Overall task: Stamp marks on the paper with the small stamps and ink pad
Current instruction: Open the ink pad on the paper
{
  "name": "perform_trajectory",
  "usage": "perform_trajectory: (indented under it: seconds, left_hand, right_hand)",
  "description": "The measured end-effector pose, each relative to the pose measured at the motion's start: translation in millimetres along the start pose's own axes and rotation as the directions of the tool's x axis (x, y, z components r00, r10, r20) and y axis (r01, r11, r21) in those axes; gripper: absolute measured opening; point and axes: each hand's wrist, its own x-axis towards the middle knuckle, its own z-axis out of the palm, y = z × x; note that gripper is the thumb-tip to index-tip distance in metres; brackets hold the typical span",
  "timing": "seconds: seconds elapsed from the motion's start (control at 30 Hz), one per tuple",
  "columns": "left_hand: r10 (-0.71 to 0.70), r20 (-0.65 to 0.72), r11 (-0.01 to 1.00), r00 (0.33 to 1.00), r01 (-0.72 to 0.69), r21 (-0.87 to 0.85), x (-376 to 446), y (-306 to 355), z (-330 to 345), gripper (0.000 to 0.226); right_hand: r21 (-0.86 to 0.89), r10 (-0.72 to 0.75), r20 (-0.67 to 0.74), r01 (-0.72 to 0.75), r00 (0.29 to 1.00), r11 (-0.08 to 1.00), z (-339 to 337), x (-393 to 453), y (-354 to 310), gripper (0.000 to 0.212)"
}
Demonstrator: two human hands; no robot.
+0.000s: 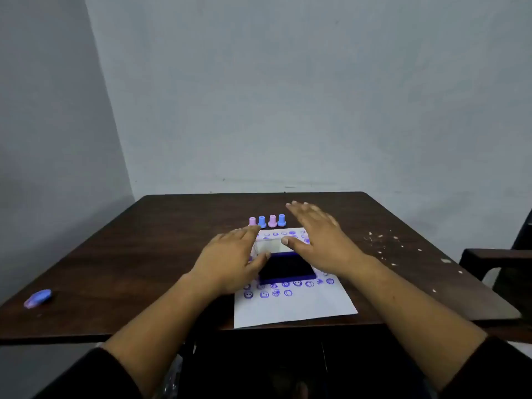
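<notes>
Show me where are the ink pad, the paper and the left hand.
ink pad [288,266]: head view, dark inked surface.
paper [296,311]: head view, blank near part.
left hand [230,263]: head view, back of hand.

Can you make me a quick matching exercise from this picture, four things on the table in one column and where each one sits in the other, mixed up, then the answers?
Things:
1. ink pad
2. four stamps
3. blue and pink lump
4. pale flecks

Places:
A. far left of the table
B. on the paper, between the hands
C. right side of the table
D. in a row beyond the paper

Pairs: 1-B, 2-D, 3-A, 4-C
</notes>
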Motion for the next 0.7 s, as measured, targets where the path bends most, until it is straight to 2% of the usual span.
perform_trajectory:
  seconds: [0.17, 0.3, 0.43, 0.57, 0.7]
  left_hand:
    - [-0.131, 0.116, 0.972, 0.984, 0.151, -0.179, -21, 2, 23, 0.079]
    - [-0.105, 0.134, 0.969, 0.985, 0.132, -0.210, -23, 1, 26, 0.087]
    - [-0.096, 0.172, 0.957, 0.980, 0.138, -0.255, -21, -4, 29, 0.092]
    - [-0.083, 0.154, 0.948, 0.985, 0.126, -0.293, -22, -5, 31, 0.078]
    - [-0.105, 0.180, 0.939, 0.978, 0.157, -0.305, -21, -5, 30, 0.076]
  right_hand:
    - [0.145, 0.136, 0.069, -0.144, 0.988, 0.979, 15, -16, 5, 0.070]
    - [0.182, 0.243, 0.051, -0.248, 0.969, 0.951, 25, -20, 7, 0.059]
    - [0.252, 0.332, 0.105, -0.348, 0.937, 0.903, 33, -19, 13, 0.062]
    - [0.294, 0.374, 0.124, -0.394, 0.919, 0.871, 37, -19, 18, 0.060]
    - [0.355, 0.397, 0.140, -0.420, 0.907, 0.835, 36, -19, 19, 0.057]
